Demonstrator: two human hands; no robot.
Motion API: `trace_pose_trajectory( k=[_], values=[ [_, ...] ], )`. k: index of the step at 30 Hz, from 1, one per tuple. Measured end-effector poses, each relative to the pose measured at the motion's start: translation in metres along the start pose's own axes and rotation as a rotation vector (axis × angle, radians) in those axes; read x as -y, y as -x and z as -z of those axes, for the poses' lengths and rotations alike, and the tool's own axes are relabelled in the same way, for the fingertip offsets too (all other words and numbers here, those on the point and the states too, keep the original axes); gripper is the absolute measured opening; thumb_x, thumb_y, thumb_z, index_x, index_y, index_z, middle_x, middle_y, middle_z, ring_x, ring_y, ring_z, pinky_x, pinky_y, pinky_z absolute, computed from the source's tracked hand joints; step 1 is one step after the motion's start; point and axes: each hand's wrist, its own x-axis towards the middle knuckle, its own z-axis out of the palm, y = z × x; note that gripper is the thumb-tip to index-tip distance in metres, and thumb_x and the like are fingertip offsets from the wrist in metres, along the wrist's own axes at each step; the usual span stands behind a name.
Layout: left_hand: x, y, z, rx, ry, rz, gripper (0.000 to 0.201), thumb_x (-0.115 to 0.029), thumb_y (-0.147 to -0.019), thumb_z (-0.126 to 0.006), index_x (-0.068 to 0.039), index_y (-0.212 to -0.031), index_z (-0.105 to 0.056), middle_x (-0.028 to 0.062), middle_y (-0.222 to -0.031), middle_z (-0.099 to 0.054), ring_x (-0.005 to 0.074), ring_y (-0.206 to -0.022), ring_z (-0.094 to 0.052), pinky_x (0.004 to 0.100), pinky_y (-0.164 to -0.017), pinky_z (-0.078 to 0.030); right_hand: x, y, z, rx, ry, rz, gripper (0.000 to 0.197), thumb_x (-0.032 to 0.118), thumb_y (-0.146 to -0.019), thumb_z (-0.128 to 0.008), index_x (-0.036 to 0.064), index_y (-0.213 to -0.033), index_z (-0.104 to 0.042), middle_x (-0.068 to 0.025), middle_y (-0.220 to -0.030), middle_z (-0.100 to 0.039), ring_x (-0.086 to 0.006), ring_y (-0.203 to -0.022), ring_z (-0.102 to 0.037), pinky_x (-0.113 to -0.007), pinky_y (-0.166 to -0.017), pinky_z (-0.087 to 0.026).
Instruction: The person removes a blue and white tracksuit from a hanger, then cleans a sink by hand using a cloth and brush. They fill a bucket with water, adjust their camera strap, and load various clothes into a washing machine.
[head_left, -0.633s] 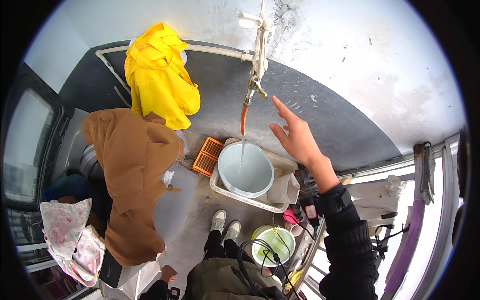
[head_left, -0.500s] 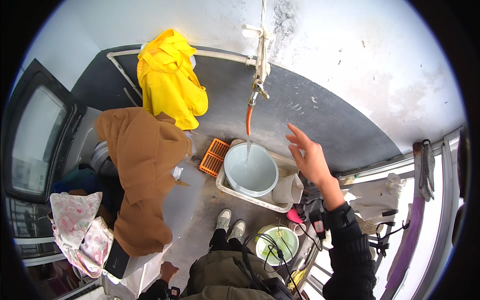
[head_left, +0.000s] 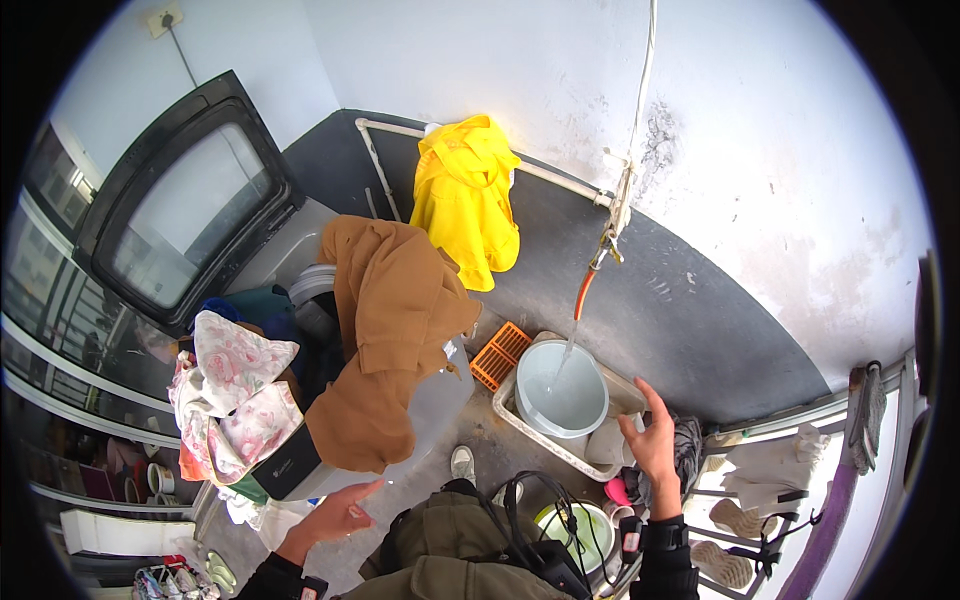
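Running: 1 tap (head_left: 611, 243) + 1 orange hose (head_left: 583, 295) into 1 pale-blue basin (head_left: 572, 424) in 1 tray (head_left: 548, 443) | R hand (head_left: 655, 446): thumb/index spread, nr tray | L hand (head_left: 333, 516): fingers extended, nr 1 brn garment (head_left: 385, 330) on 1 washer (head_left: 432, 420)

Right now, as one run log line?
left hand: open, empty, near brown garment; right hand: open, empty, right of pale-blue basin; orange-red hose: water running into basin; washing-machine lid: raised
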Motion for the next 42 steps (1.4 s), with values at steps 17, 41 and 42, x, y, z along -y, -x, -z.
trace_pose_trajectory(
  k=[17, 41, 42],
  values=[
    [0.039, -0.359, 0.215, -0.799, 0.196, 0.23, 0.072, -0.009, -0.081, -0.072, 0.006, -0.142, -0.036, 0.022, -0.134, -0.054, 0.032, -0.118, -0.058, 0.036, -0.101, -0.043, 0.124, -0.009, -0.108, 0.263, -0.21, 0.02, 0.047, 0.009, -0.087, -0.067, 0.0028, -0.132, -0.054, -0.0168, -0.127, -0.062, -0.0282, -0.119, -0.059, -0.036, -0.1, -0.046],
    [-0.37, -0.071, 0.128, 0.058, 0.381, -1.327, 0.054, -0.025, -0.096, -0.062, -0.004, -0.141, -0.042, 0.0046, -0.125, -0.058, 0.0115, -0.115, -0.054, 0.0271, -0.098, -0.043, 0.251, -0.104, -0.094, 0.274, -0.461, 0.391, 0.061, 0.004, -0.083, -0.065, 0.0018, -0.14, -0.043, -0.0138, -0.126, -0.059, -0.024, -0.118, -0.056, -0.034, -0.101, -0.044],
    [-0.367, -0.07, 0.127, 0.029, 0.279, -1.337, 0.059, -0.024, -0.095, -0.065, -0.003, -0.143, -0.039, 0.0053, -0.128, -0.057, 0.0125, -0.119, -0.052, 0.0282, -0.101, -0.041, 0.249, -0.106, -0.085, 0.242, -0.579, 0.317, 0.052, 0.0, -0.083, -0.06, 0.0001, -0.134, -0.048, -0.0124, -0.118, -0.063, -0.0223, -0.112, -0.059, -0.033, -0.098, -0.046]
  ],
)
